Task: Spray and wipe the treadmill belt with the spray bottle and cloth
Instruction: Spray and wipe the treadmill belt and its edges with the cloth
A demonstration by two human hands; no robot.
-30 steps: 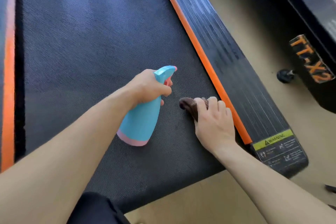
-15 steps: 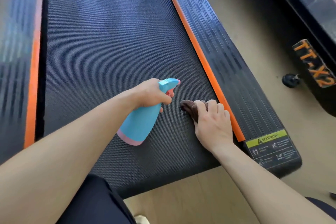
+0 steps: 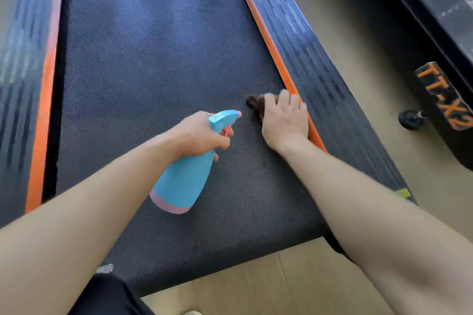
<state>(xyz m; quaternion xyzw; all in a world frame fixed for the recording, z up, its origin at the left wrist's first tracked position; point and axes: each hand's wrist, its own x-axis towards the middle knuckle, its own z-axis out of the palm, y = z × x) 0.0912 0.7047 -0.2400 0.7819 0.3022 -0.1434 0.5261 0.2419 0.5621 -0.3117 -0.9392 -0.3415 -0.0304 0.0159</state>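
The dark textured treadmill belt (image 3: 153, 64) fills the middle of the view. My left hand (image 3: 199, 135) grips the neck of a blue spray bottle (image 3: 184, 181) with a pink base, held tilted just above the belt with its nozzle pointing right. My right hand (image 3: 284, 120) presses a dark brown cloth (image 3: 256, 103) flat on the belt, close against the right orange strip (image 3: 268, 41). Most of the cloth is hidden under my fingers.
Black ribbed side rails (image 3: 314, 64) with orange strips run along both sides of the belt. Another black machine with orange lettering (image 3: 445, 94) and a round foot (image 3: 409, 120) stands on the tan floor (image 3: 256, 286) to the right. My dark-clad knee (image 3: 107, 296) is at the bottom.
My right hand has slid the cloth forward along the belt beside the orange strip. The left hand with the bottle has stayed about where it was.
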